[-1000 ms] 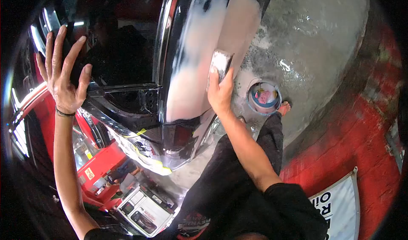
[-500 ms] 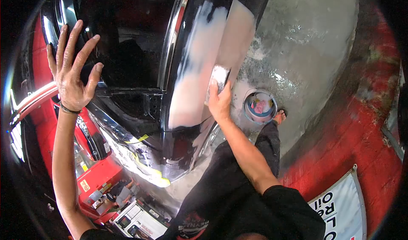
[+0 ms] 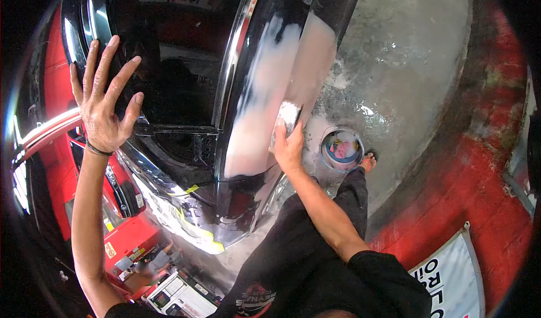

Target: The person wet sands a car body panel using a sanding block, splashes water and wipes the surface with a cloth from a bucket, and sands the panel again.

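My right hand (image 3: 288, 148) grips a pale, shiny sanding block (image 3: 289, 113) and presses it on the lower door panel of a black car (image 3: 169, 81). Beneath and above the block spreads a dull pinkish-white patch (image 3: 248, 132) on the panel. The block's underside is hidden. With fingers spread, my left hand (image 3: 107, 112) rests on the car near the upper edge of the door window; a dark band circles the wrist. It holds nothing.
A bucket (image 3: 342, 163) with liquid and a pink cloth (image 3: 341, 149) stands on the wet concrete floor (image 3: 406, 64) beside my foot (image 3: 368, 162). A red wall (image 3: 445, 188) and white banner (image 3: 453, 273) lie to the right. A white vehicle (image 3: 180, 295) and a person show at lower left.
My right hand and the sanding block sit slightly lower on the panel patch. The whole view has shifted a little; my left hand stays spread on the car.
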Tool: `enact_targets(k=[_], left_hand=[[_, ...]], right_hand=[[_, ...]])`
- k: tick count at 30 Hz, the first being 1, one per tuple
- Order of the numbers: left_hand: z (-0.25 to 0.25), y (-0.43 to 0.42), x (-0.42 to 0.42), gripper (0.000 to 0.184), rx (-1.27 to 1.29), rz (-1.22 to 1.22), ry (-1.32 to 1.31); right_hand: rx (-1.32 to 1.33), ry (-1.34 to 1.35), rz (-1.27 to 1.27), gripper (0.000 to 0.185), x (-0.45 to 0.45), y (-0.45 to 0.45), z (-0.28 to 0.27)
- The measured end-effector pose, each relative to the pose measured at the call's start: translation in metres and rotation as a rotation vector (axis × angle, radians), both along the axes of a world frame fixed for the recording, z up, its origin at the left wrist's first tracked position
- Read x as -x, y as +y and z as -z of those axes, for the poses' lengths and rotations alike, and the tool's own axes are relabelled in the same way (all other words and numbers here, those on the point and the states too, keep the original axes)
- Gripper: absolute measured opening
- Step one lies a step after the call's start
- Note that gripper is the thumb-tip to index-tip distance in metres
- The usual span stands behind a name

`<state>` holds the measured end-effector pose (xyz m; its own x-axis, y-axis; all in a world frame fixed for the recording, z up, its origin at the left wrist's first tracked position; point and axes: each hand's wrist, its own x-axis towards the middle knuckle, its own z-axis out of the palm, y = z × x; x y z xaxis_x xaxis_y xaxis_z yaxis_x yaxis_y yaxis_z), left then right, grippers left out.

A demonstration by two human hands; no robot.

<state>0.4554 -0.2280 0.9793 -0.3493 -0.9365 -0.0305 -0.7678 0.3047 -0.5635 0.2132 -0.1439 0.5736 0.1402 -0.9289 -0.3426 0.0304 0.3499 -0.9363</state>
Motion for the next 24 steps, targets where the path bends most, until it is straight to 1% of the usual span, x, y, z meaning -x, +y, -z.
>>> enact_targets(k=[1, 2, 3, 4, 5, 8, 9, 10, 11, 12, 13, 15, 17, 18, 21, 22, 23, 24], left_hand=[[0.0, 0.0, 0.0, 0.053, 0.0, 0.001, 0.001], [0.0, 0.0, 0.0, 0.053, -0.001, 0.003, 0.003], [0.0, -0.001, 0.0, 0.053, 0.003, 0.004, -0.001], [-0.001, -0.001, -0.001, 0.053, 0.004, 0.002, -0.003], [-0.001, 0.0, 0.0, 0.052, -0.001, -0.001, -0.004], [0.0, 0.0, -0.001, 0.053, -0.002, 0.014, 0.003], [0.0, 0.001, -0.001, 0.053, 0.002, 0.02, 0.005], [-0.001, 0.001, 0.0, 0.054, 0.0, 0.015, 0.015], [-0.001, 0.001, 0.0, 0.054, 0.002, 0.018, 0.015], [-0.001, 0.001, 0.001, 0.053, 0.005, 0.021, 0.017], [0.0, 0.0, 0.002, 0.053, 0.005, 0.026, 0.021], [0.0, 0.0, 0.002, 0.053, 0.007, 0.028, 0.006], [0.0, -0.001, 0.002, 0.053, 0.007, 0.031, -0.008], [0.001, 0.0, 0.001, 0.052, 0.013, 0.03, -0.004], [0.0, 0.002, 0.0, 0.052, 0.007, 0.031, 0.002], [0.001, 0.002, 0.0, 0.052, 0.018, 0.043, 0.023], [0.001, 0.002, 0.0, 0.052, 0.021, 0.04, 0.023], [0.001, 0.002, 0.0, 0.052, 0.031, 0.045, 0.02]], right_hand=[[0.0, -0.037, 0.018, 0.045, -0.004, -0.014, 0.008], [0.08, -0.053, 0.06, 0.045, -0.007, -0.053, 0.009], [0.162, -0.07, 0.103, 0.045, -0.008, -0.111, -0.002], [0.054, -0.061, 0.054, 0.044, -0.004, -0.164, -0.023], [0.246, -0.021, 0.104, 0.044, -0.013, -0.209, -0.008], [0.185, 0.14, 0.072, 0.046, -0.01, -0.236, -0.013], [0.175, 0.021, 0.073, 0.048, -0.007, -0.208, -0.019], [0.119, -0.019, 0.069, 0.048, -0.01, -0.171, -0.007], [0.091, 0.065, 0.069, 0.047, -0.012, -0.131, 0.0], [0.057, -0.039, 0.084, 0.047, -0.01, -0.095, -0.004], [0.125, -0.099, 0.181, 0.049, -0.011, -0.074, -0.013], [0.05, -0.065, 0.094, 0.05, -0.01, -0.084, -0.001], [0.011, 0.04, 0.084, 0.051, -0.011, -0.134, 0.009], [0.093, 0.112, 0.144, 0.053, -0.016, -0.152, 0.027], [-0.082, -0.057, 0.059, 0.054, -0.009, -0.148, 0.022], [0.006, 0.048, 0.079, 0.043, -0.011, -0.128, 0.016], [0.016, 0.06, 0.105, 0.042, -0.012, -0.101, 0.009], [0.096, 0.05, 0.166, 0.042, -0.018, -0.067, 0.013]])
